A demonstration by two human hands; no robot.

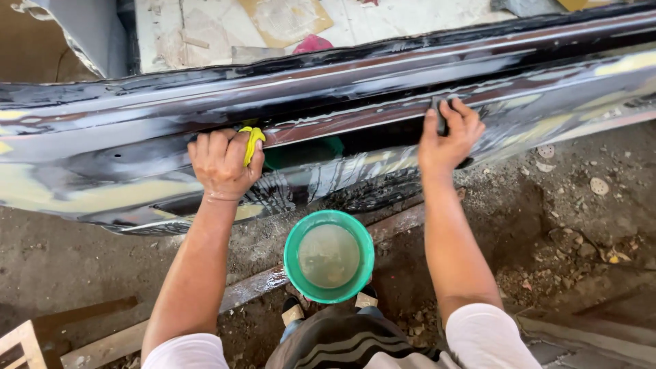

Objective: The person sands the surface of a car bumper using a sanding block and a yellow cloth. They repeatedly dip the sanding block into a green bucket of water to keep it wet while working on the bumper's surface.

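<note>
A long dark glossy car body panel (123, 147), wet and streaked with pale filler patches, lies across the view in front of me. My left hand (222, 162) is closed around a yellow cloth (252, 141) and rests against the panel's ridge. My right hand (447, 137) presses a small dark sanding block (439, 115) flat against the same ridge, fingers spread over it. A green bucket (294, 236) of murky water stands on the ground between my arms, just below the panel.
The dirt ground (574, 225) is littered with stones and debris at the right. A wooden plank (253, 283) runs diagonally under the bucket. Wooden pieces (20, 342) lie at the bottom left. Beyond the panel is a pale floor with cardboard (283, 17).
</note>
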